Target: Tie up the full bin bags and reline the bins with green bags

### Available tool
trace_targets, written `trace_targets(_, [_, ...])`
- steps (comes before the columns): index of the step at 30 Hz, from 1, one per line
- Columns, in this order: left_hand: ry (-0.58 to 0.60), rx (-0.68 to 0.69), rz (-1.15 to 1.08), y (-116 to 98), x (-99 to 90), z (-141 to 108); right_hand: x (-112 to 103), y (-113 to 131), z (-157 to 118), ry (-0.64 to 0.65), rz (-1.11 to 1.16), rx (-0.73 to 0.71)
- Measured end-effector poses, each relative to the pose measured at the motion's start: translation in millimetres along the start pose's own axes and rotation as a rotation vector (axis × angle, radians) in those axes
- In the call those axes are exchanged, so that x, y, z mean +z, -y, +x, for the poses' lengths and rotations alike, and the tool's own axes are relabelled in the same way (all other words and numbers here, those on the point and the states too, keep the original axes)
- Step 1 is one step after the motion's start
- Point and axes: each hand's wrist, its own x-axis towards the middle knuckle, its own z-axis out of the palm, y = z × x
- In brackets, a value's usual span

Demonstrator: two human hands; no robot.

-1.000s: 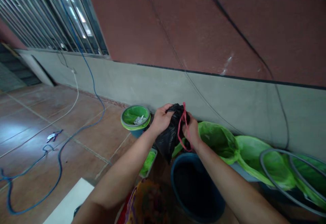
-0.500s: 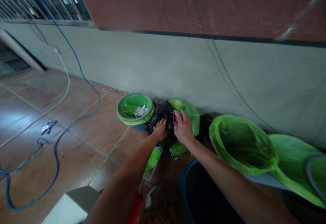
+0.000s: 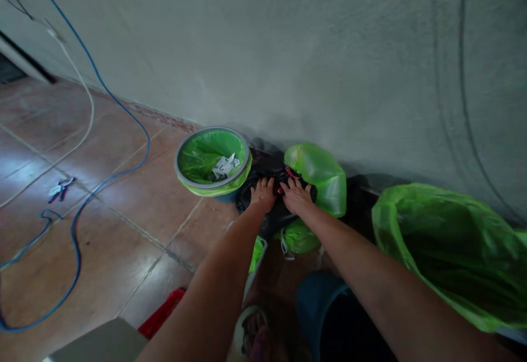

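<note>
A black plastic garbage bag [image 3: 276, 220] with red drawstrings [image 3: 291, 173] sits low by the wall. My left hand [image 3: 263, 194] lies on top of it, fingers spread and pressing down. Beside it my right hand [image 3: 297, 195] also rests on the bag, its fingers stretched out near the drawstrings. Behind my right hand a puffed green plastic bag [image 3: 319, 170] leans on the wall. Another green bag with a pale drawstring [image 3: 302, 236] lies just below. On the left, close to the black bag, stands a trash can with a green liner [image 3: 214, 184] and scraps of white paper inside.
At the right, a large open green bag [image 3: 448, 230] lines a container. A dark blue bucket [image 3: 317, 301] stands near my feet. A blue cable [image 3: 140, 126], a white cord [image 3: 91, 104] and a small metal tool [image 3: 61, 188] are on the tiled floor at the left.
My right hand has come down from the red drawstring onto the black bag, near my left hand. The bag looks flatter under both hands. My view has tilted lower and closer.
</note>
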Motion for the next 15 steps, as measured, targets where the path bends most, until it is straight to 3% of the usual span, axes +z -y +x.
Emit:
trace_targets(3, [-0.028,-0.001,-0.053,1.4,-5.8,11.7,0.1,3.5,17.3,0.034,0.000,0.036])
trace_targets(5, [-0.106,0.031,-0.115,5.1,-15.0,7.9,-3.0,5.3,24.6,0.073,0.001,0.058])
trace_targets(9, [-0.372,0.091,-0.305,29.3,-34.4,-40.5,-24.0,6.7,21.2,0.067,0.021,0.038])
trace_targets(10, [-0.425,0.031,-0.355,39.0,-35.6,-60.1,-32.4,7.4,15.1,0.030,0.031,0.027])
trace_targets(12, [-0.464,-0.220,-0.435,59.9,-29.8,-103.3,-51.1,11.7,-3.8,-0.093,0.048,-0.004])
trace_targets(15, [-0.353,-0.693,-0.453,84.3,-1.2,-164.4,-71.1,31.2,-43.5,-0.309,0.079,-0.106])
